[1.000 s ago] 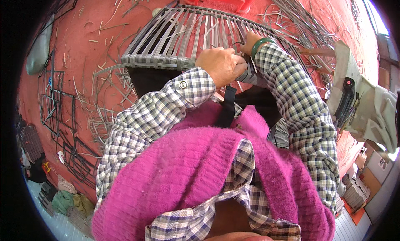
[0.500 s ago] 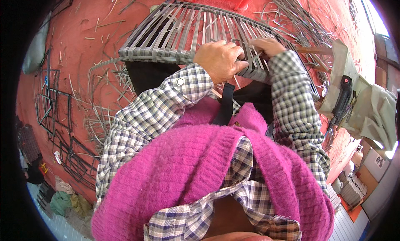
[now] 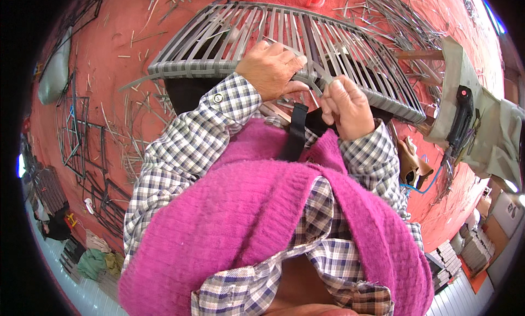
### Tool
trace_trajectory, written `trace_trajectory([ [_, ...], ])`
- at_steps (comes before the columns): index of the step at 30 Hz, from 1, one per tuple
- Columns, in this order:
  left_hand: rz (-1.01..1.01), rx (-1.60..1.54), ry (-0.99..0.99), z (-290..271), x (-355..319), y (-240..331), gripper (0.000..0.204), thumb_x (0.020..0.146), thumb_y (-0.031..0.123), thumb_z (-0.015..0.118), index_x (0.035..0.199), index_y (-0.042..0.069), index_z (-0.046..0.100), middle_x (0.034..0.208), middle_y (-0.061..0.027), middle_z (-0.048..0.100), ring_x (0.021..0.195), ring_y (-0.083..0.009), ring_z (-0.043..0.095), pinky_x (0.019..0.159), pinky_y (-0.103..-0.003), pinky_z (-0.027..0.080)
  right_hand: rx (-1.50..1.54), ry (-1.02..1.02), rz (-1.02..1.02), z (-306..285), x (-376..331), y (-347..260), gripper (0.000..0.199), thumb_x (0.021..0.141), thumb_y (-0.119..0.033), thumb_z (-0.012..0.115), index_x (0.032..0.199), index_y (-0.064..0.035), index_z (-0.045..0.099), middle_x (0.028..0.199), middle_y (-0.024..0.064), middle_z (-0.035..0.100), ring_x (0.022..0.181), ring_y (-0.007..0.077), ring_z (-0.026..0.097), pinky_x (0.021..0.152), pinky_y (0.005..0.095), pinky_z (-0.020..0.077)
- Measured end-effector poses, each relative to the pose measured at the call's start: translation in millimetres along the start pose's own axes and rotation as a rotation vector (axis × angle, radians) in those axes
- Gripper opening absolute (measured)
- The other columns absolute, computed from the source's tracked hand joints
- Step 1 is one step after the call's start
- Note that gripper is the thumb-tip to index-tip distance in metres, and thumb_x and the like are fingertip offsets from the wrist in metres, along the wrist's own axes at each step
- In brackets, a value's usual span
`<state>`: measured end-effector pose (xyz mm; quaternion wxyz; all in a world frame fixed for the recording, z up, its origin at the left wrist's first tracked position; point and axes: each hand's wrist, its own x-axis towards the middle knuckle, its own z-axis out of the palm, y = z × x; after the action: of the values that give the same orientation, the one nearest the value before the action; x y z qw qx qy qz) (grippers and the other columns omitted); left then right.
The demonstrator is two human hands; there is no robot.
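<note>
From the head camera, a curved grey woven-strip panel (image 3: 306, 48) lies across the person's lap over the red floor (image 3: 109, 53). The left hand (image 3: 272, 70) rests on the panel's near edge, fingers curled down around the grey strips. The right hand (image 3: 345, 105) sits just beside it, fingertips pinched narrowly on a thin grey weaving strip (image 3: 314, 82) at that edge. Loose grey strip offcuts (image 3: 399, 15) litter the floor, and black wire frames (image 3: 82, 141) lie to the left.

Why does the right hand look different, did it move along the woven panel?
Yes. The right hand slid from the far side to the near edge of the woven panel.
</note>
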<state>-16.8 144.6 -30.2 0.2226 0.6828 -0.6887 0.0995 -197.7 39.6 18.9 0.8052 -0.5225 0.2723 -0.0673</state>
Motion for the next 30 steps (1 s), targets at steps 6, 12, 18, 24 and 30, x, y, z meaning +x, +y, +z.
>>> trace_trajectory([
  [6,-0.105,-0.133,-0.013,-6.1,5.4,2.9,0.049,0.077,0.054,0.057,0.105,0.014,0.058,0.094,-0.0012,0.058,0.085,-0.0193,0.055,0.075,-0.033,0.044,-0.140,0.052,-0.081,-55.6,-20.0,-48.8,0.019,0.095,-0.023,0.048,0.080,-0.0112,0.045,0.061,-0.0021,0.032,0.049,0.0086,0.030,0.043,0.0241,0.0264],
  [12,-0.138,-0.304,0.018,-14.3,13.8,9.5,0.033,0.072,0.036,0.070,0.096,0.016,0.062,0.092,0.0003,0.057,0.085,-0.0198,0.054,0.075,-0.033,0.045,0.386,-0.158,-0.605,-166.3,-100.4,-195.0,0.020,0.091,-0.017,0.054,0.078,-0.0041,0.046,0.069,-0.0013,0.040,0.061,0.0084,0.039,0.049,0.0212,0.0365],
  [18,-0.090,-0.385,0.015,-8.2,29.3,29.9,0.027,0.069,0.023,0.073,0.096,0.020,0.066,0.086,0.0021,0.057,0.084,-0.0192,0.053,0.074,-0.032,0.045,-0.327,0.867,-0.154,-173.1,-41.8,-90.0,0.042,0.096,-0.034,0.042,0.120,-0.0002,0.049,0.099,0.0116,0.059,0.095,0.0191,0.056,0.068,0.0325,0.0513],
  [24,-0.148,-0.440,-0.013,-4.6,34.8,35.3,0.020,0.068,0.019,0.073,0.084,0.013,0.063,0.084,0.0004,0.057,0.081,-0.0206,0.053,0.071,-0.033,0.045,-0.310,0.166,0.179,-62.1,-39.6,-47.9,0.039,0.095,-0.022,0.046,0.123,0.0045,0.045,0.081,0.0067,0.060,0.058,0.0086,0.054,0.047,0.0195,0.0444],
  [30,-0.172,-0.450,0.008,-6.0,42.3,43.5,0.022,0.069,0.020,0.073,0.084,0.010,0.059,0.080,-0.0017,0.055,0.077,-0.0214,0.054,0.067,-0.033,0.045,-0.496,0.198,0.190,-56.2,0.7,-53.2,0.021,0.094,-0.014,0.049,0.102,0.0035,0.057,0.070,0.0042,0.059,0.050,0.0070,0.051,0.046,0.0195,0.0434],
])
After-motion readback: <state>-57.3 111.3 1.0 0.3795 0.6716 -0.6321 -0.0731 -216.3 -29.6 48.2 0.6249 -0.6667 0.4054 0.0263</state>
